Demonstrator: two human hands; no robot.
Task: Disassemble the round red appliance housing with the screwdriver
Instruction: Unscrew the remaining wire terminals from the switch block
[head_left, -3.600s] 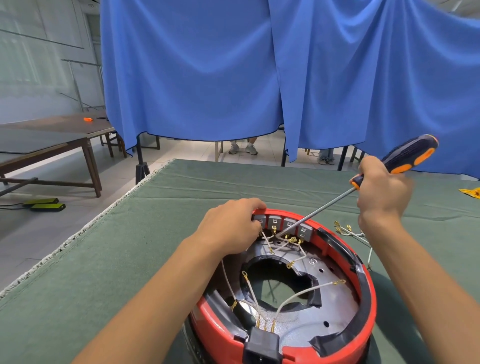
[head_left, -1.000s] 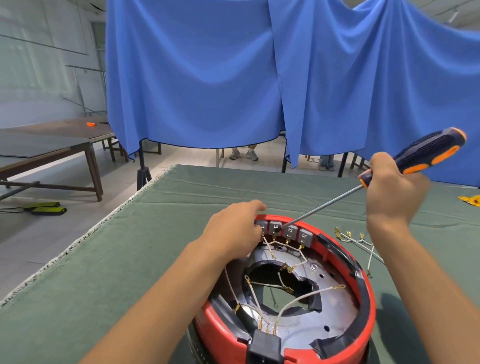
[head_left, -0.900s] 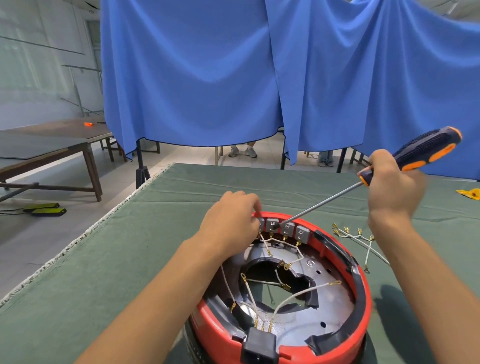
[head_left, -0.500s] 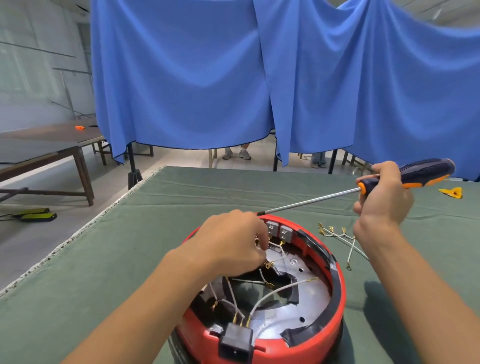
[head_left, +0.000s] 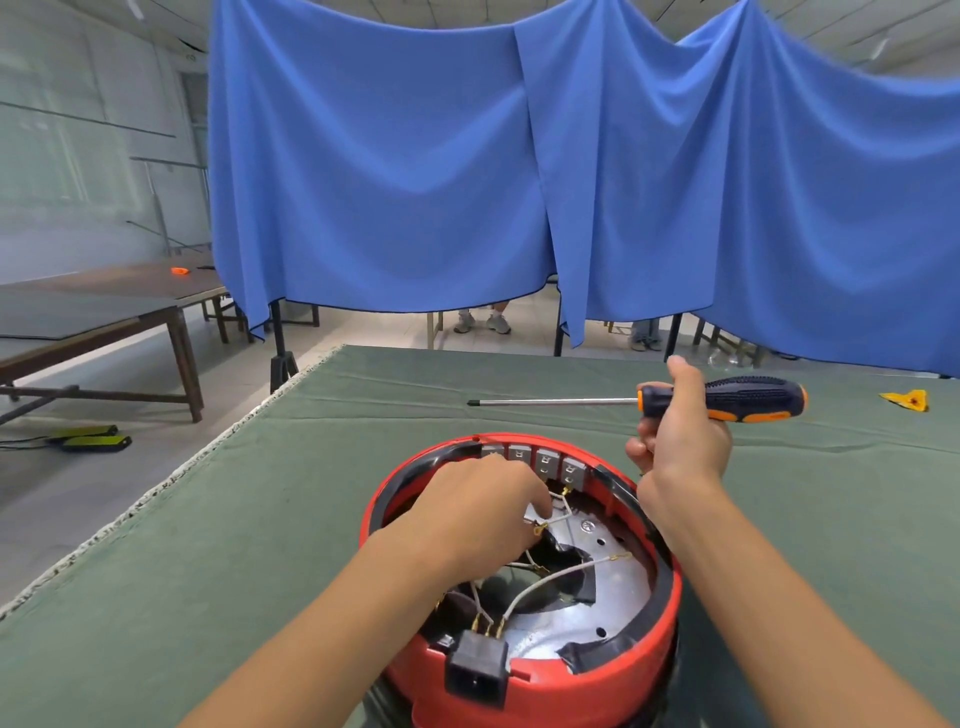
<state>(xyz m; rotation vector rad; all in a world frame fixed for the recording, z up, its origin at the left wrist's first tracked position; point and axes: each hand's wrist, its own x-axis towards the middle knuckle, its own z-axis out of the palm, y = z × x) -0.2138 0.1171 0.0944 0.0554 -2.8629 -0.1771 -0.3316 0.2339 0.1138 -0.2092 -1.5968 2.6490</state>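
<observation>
1. Step in hand (judged): internal wiring is being freed inside the round red housing (head_left: 524, 639), which sits open-side up on the green table cover (head_left: 260, 545), directly under both forearms.
2. Left hand (head_left: 478, 514): fingers curled down into the housing, tips at a white wire (head_left: 558, 517) w/ a brass terminal; a pinch on the wire appears likely, but the contact is hidden by the knuckles, so it cannot be confirmed.
3. Right hand (head_left: 678, 447): fingers wrapped closed around the screwdriver (head_left: 722, 400) at the handle's collar end, thumb raised. The shaft is held approx. level, pointing toward the left-hand side, tip in free air beyond the housing's far rim, touching nothing.
4. Grey terminal blocks (head_left: 535, 460) are seen along the far rim, just beyond the left fingertips; a screw head (head_left: 588, 526) shows on the metal plate (head_left: 613, 582), just right of them.
5. Next move (judged): wires to be cleared aside, then the tip brought down and seated square in a screw.
6. A black power socket (head_left: 478, 670) sits at the near rim.
7. Writing/brands: none legible.
</observation>
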